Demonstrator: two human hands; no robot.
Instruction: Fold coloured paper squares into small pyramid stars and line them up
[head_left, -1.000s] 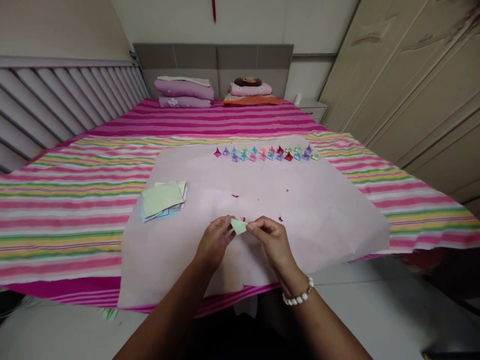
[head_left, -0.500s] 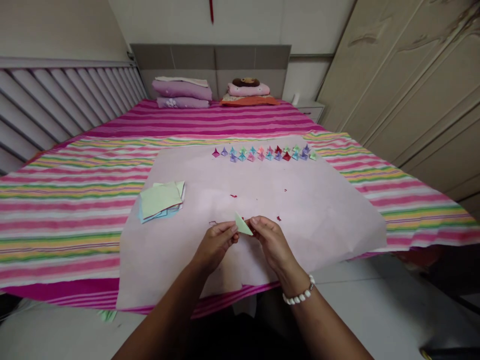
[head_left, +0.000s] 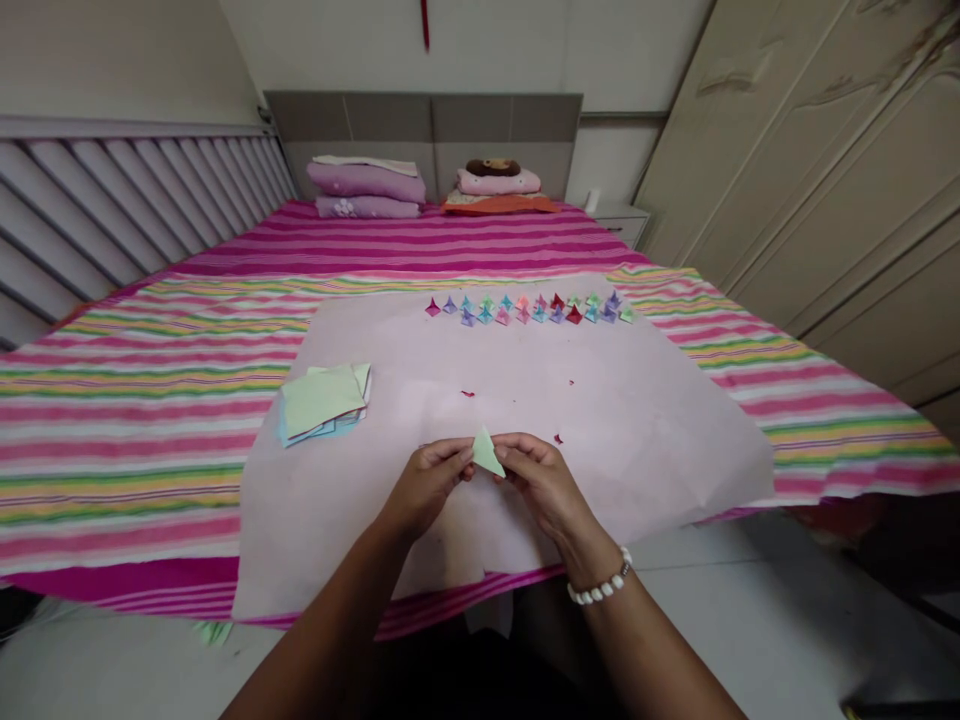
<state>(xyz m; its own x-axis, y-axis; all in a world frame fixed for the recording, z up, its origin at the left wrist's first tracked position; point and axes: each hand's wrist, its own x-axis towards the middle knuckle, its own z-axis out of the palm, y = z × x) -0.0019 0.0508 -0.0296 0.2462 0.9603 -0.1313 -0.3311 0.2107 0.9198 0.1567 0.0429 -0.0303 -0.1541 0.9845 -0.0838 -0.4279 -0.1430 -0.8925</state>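
Observation:
A pale green piece of folded paper, triangular in outline, is held up between my two hands above the large pinkish sheet. My left hand pinches its left edge between thumb and fingers. On the other side, my right hand grips the right edge, thumb in front; a white bead bracelet circles that wrist. The far fingers of both hands are partly hidden behind the paper.
Left of my hands lies a stack of paper squares, pale green on top. Several small folded paper shapes stand in two rows at the sheet's far side. Red paper scraps dot the sheet, which covers a striped bedspread.
The green paper has turned so that more of its flat face shows. My right fingers have shifted slightly left, closing on its right edge.

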